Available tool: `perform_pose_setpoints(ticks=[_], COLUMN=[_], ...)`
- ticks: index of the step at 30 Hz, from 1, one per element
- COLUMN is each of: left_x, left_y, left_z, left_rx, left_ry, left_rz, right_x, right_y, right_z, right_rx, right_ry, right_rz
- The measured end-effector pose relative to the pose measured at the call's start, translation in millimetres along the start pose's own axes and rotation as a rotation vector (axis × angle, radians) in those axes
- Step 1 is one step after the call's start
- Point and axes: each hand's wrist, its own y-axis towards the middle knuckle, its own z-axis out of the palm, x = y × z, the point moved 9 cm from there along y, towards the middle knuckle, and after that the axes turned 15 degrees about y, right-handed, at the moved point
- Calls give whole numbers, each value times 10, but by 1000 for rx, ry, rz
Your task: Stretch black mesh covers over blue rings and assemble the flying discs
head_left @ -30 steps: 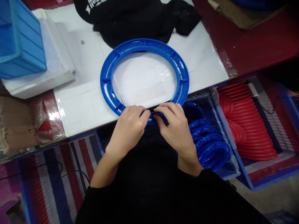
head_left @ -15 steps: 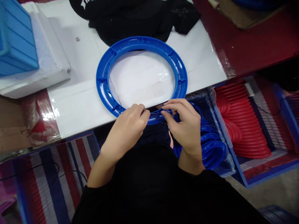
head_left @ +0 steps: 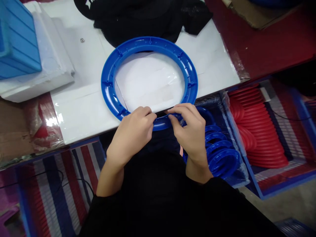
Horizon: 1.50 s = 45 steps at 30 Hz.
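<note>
Dark red worktable (head_left: 266,42), white sheet (head_left: 82,112) laid over its middle, bright glare on clear tape (head_left: 46,140) by the sheet's left edge; grey floor (head_left: 274,204) at lower right, dimmer light towards the upper right corner

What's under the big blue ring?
The ring shows mostly white tabletop through its opening; black cloth seems to reach beneath its far edge. Whatever lies directly under the solid rim is covered.

1 blue ring (head_left: 108,82) rests on the white sheet (head_left: 84,115), near rim overhanging the edge. The left hand (head_left: 134,133) is curled at that rim, fingertips hidden. The right hand (head_left: 189,131) pinches a thin strand (head_left: 162,116). Black cloth (head_left: 148,16) lies beyond.
</note>
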Motion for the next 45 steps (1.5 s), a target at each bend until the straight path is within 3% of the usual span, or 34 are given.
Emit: perform_pose_setpoints(ticks=[11,17,35,38,45], left_x=[54,68,61,76,67], left_y=[33,45,21,30,72], left_z=[11,-1,38,35,27], left_rx=[-23,-23,-94,-86,-42], left_ry=[-110,-128,-172,-185,-174], left_rz=[-106,-126,-142,-159,-168], right_x=[-9,-46,26,39,33], right_y=[68,67,-95,-63,63], right_z=[3,-5,-32,-22,19], right_rx=[145,74,-125,-85,139], right_ry=[83,75,-118,-118,-88], right_rz=[51,43,-203,-180,-131])
